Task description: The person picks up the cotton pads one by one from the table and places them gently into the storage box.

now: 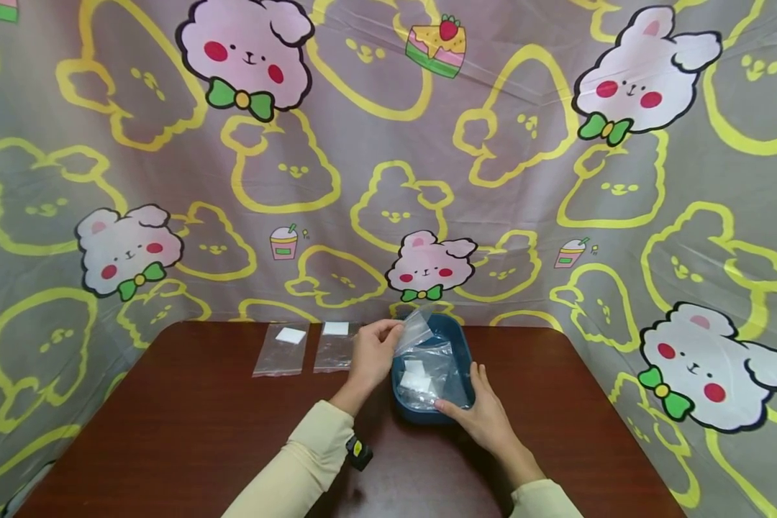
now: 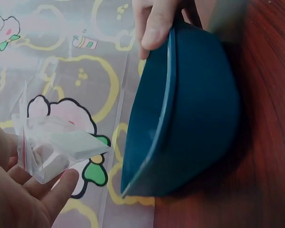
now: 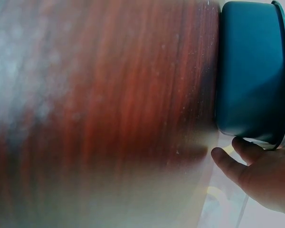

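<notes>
A dark blue rectangular plastic box [image 1: 427,417] stands on the table, with clear zip bags [image 1: 417,378] holding white pieces inside it. Above its left rim my left hand [image 1: 374,356] pinches another clear zip bag [image 1: 417,329] between thumb and fingers. The left wrist view shows a flat white piece [image 2: 73,145] inside that held bag. On the box's right side, my right hand [image 1: 488,419] grips the rim, thumb at the near edge and fingers along the outer wall. How many bags lie in the box is hard to tell.
Two more zip bags, one at far left [image 1: 280,352] and one beside it [image 1: 332,350], lie flat left of the box, each with a white piece. The brown table [image 1: 233,432] ends at a patterned curtain [image 1: 362,144] behind.
</notes>
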A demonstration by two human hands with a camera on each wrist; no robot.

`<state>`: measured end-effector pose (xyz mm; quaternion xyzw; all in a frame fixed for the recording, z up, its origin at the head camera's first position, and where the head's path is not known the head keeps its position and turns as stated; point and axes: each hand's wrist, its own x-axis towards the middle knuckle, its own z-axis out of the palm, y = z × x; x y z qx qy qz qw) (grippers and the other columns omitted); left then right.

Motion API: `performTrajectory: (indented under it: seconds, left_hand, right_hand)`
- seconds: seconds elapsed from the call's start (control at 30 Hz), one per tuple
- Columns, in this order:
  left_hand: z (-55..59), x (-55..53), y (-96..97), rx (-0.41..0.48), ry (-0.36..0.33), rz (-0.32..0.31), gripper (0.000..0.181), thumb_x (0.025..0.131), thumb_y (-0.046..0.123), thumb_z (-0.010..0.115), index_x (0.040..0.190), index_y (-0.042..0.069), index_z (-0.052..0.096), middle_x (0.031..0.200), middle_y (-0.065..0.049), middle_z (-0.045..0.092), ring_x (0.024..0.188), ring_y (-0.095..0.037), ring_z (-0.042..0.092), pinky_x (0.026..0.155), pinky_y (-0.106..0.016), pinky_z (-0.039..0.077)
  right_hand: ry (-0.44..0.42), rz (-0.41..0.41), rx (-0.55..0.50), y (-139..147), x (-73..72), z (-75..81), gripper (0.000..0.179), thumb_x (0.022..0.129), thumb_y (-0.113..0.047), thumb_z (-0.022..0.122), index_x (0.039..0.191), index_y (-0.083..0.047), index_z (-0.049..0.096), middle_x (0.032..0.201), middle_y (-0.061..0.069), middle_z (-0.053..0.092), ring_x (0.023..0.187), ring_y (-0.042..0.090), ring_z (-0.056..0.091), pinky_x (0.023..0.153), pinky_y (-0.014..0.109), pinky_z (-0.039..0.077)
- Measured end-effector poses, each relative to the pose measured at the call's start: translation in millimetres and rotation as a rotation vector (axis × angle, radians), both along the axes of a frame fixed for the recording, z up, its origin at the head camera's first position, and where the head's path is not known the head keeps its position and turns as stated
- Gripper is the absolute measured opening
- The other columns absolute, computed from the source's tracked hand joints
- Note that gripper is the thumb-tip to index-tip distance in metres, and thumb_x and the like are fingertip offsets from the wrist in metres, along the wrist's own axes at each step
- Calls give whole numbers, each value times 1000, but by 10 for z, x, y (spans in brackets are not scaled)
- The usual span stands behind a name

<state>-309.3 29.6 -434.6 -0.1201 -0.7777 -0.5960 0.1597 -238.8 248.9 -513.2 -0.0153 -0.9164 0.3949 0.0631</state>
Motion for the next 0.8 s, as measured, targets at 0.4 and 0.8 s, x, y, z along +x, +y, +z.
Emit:
performTrajectory:
  seconds: [0.4, 0.8]
  left_hand:
    - [-3, -50, 149, -85, 7, 2, 14, 98, 20, 69, 102, 12, 79, 83, 3, 72, 70, -11, 60, 63, -29, 49]
    - [-130, -6, 231, -343, 147, -2, 20, 101, 25, 64, 110, 16, 78, 97, 1, 76, 83, -16, 71, 72, -37, 56]
  right_hand:
    - [-22, -5, -3, -17, 5, 38, 115, 81, -52, 81, 158, 5, 16, 163, 29, 8, 148, 47, 16, 114, 60, 22]
    - [-29, -6, -4, -16, -5, 24, 115, 82, -52, 80, 158, 5, 15, 163, 28, 6, 147, 48, 17, 113, 61, 23]
